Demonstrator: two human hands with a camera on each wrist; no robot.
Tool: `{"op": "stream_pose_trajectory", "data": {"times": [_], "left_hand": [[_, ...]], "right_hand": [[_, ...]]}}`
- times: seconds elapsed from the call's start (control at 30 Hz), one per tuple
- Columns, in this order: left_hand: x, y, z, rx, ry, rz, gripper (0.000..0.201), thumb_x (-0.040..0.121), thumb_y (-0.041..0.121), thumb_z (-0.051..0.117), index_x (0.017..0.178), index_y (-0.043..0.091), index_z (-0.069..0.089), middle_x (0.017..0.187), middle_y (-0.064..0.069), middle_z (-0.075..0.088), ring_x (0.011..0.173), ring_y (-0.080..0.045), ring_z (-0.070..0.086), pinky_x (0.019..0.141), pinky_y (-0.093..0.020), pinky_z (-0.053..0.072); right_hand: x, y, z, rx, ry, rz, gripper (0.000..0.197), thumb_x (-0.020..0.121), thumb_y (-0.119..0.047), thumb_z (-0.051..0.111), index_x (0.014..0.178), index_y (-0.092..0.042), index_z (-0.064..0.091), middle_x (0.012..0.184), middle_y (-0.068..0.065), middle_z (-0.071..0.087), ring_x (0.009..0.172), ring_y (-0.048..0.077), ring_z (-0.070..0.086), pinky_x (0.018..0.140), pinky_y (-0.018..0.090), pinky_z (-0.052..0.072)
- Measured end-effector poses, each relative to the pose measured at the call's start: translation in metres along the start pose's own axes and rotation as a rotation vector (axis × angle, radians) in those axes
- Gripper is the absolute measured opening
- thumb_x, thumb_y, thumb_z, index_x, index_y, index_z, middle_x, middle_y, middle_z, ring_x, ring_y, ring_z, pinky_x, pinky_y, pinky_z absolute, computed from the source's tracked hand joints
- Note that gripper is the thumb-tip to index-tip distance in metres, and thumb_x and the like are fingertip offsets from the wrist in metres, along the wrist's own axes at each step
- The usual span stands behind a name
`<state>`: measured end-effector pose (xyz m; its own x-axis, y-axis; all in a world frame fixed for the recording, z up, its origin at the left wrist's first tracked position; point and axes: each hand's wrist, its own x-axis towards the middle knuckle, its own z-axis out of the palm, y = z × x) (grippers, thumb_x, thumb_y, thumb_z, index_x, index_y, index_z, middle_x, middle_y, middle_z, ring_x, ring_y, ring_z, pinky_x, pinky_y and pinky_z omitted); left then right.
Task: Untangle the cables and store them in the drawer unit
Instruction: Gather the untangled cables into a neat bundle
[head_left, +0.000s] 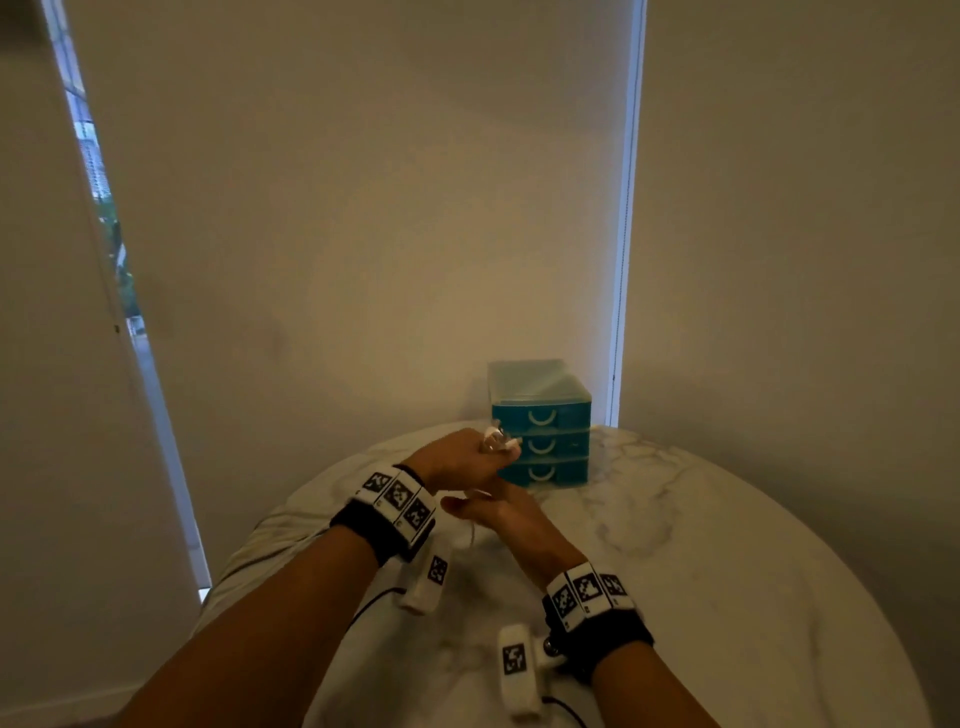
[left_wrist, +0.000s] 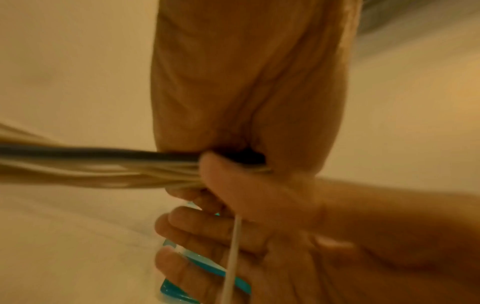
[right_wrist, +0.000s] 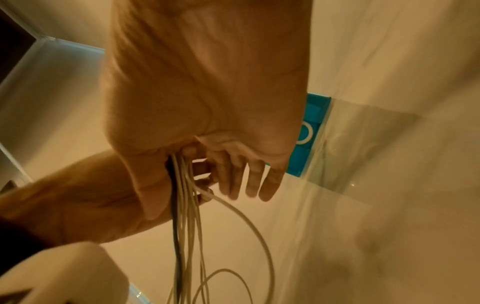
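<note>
My left hand (head_left: 457, 462) is raised over the table and grips a bundle of cables (left_wrist: 103, 164), one black and the rest white. White plug ends (head_left: 498, 441) stick out above its fingers. In the right wrist view the cables (right_wrist: 184, 205) hang down from that grip and one white strand loops off to the right. Just under the left hand is my right hand (head_left: 498, 514). Its fingers (right_wrist: 246, 179) are nearly straight, its thumb lies beside the bundle, and one white strand (left_wrist: 233, 246) runs across its palm. The teal three-drawer unit (head_left: 540, 415) stands right behind the hands with all drawers closed.
The round white marble table (head_left: 727, 545) spreads out to the right and toward me. The drawer unit sits at its far edge against drawn beige blinds (head_left: 363, 234). A window gap (head_left: 104, 208) shows at the left. My lap (head_left: 249, 551) lies beyond the table's left edge.
</note>
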<state>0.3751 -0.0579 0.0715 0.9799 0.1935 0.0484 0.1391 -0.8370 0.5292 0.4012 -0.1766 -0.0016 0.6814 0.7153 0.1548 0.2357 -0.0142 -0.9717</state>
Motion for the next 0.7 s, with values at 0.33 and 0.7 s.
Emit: {"op": "stream_pose_trajectory", "data": {"times": [0.33, 0.7], "left_hand": [[0.004, 0.064, 0.001, 0.683, -0.206, 0.119, 0.069, 0.097, 0.079, 0.041, 0.143, 0.03, 0.057, 0.139, -0.002, 0.054, 0.128, -0.029, 0.051, 0.117, -0.059, 0.03], [-0.019, -0.004, 0.0, -0.016, -0.336, 0.042, 0.154, 0.061, 0.071, 0.091, 0.167, 0.031, -0.012, 0.164, -0.005, 0.042, 0.144, -0.015, 0.052, 0.121, -0.041, 0.043]], "right_hand": [[0.005, 0.003, 0.016, 0.963, 0.101, -0.005, 0.048, 0.106, -0.041, 0.053, 0.148, -0.019, 0.049, 0.139, 0.012, 0.065, 0.121, 0.023, 0.065, 0.1, 0.036, 0.059], [0.009, 0.003, -0.008, 1.006, 0.171, 0.0, 0.037, 0.102, -0.035, 0.062, 0.072, -0.015, 0.059, 0.056, 0.004, 0.054, 0.045, 0.012, 0.049, 0.05, 0.029, 0.041]]}}
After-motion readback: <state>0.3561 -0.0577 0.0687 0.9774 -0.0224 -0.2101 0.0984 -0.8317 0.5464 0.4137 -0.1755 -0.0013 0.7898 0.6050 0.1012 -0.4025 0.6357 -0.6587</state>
